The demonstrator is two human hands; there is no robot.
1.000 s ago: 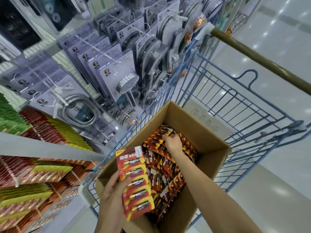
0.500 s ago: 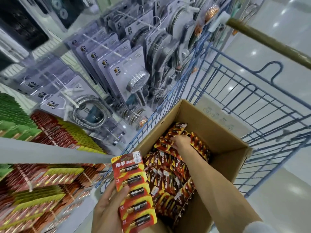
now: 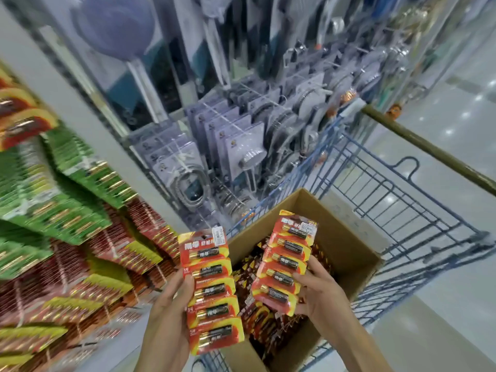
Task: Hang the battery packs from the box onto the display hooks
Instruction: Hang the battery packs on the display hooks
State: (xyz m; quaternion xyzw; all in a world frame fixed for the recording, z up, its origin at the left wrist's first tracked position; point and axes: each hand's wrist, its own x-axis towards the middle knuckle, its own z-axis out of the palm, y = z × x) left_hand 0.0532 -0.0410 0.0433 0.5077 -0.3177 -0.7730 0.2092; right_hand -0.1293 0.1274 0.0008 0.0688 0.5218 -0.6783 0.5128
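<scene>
- Your left hand [image 3: 166, 304] fingers [image 3: 188, 287] hold one strip [image 3: 212, 288] at 6 o'clock; your right hand [image 3: 319, 294] grips another [image 3: 284, 261] over the box [image 3: 349, 253] at 5.
- These strips look long and floppy, so a loose pinch could drop one.
- The display [image 3: 67, 200] at 9 o'clock is crowded; you may miss a hook.

Left battery strip [image 3: 212, 291] and right battery strip [image 3: 284, 267], red-yellow, upright over the open, pack-filled cardboard box [image 3: 349, 253].

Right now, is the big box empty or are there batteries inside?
Not empty. The cardboard box holds a heap of red battery packs; how deep the heap goes, cannot tell.
</scene>
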